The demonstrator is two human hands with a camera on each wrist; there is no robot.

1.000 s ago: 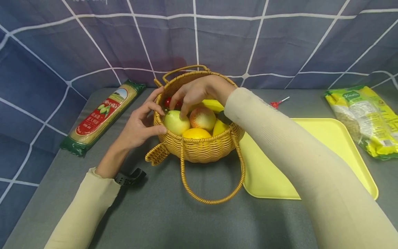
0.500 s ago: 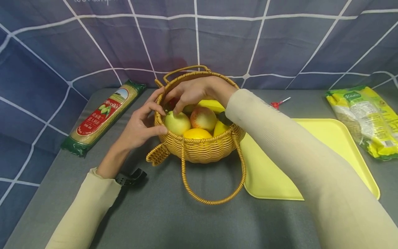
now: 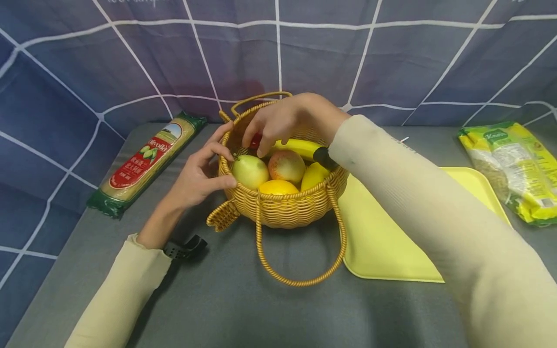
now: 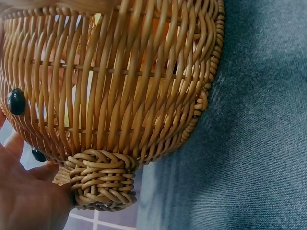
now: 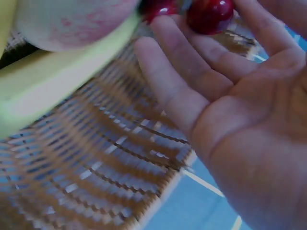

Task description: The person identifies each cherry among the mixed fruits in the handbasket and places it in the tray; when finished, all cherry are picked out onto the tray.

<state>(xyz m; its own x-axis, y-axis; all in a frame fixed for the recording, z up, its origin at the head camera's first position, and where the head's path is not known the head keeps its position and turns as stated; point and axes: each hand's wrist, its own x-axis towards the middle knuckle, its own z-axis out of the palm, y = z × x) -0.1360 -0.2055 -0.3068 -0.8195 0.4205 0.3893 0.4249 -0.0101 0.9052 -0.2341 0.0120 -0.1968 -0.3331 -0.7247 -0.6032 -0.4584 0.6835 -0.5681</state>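
A round wicker basket [image 3: 285,210] holds a green pear [image 3: 250,171], a peach [image 3: 286,166], a yellow lemon-like fruit [image 3: 278,187], another yellow fruit [image 3: 315,176] and a banana [image 3: 300,148]. My left hand [image 3: 197,171] grips the basket's left rim, its thumb lying on the outside; in the left wrist view it touches the woven wall. Inside the basket, above the pear, my right hand [image 3: 283,121] pinches a shiny red cherry [image 5: 209,14] between thumb and fingers. A second dark red cherry [image 5: 158,8] shows beside the fingertips in the right wrist view, partly hidden.
A yellow tray [image 3: 383,241] lies right of the basket, partly under my right sleeve. A spaghetti pack [image 3: 148,162] lies at the left, and a yellow-green bag [image 3: 513,169] at the far right. The basket's front handle [image 3: 300,284] hangs down toward me.
My right hand reached deeper to the basket's left side, then rose and shifted slightly right with the cherry between its fingers. The left hand keeps its grip on the rim.
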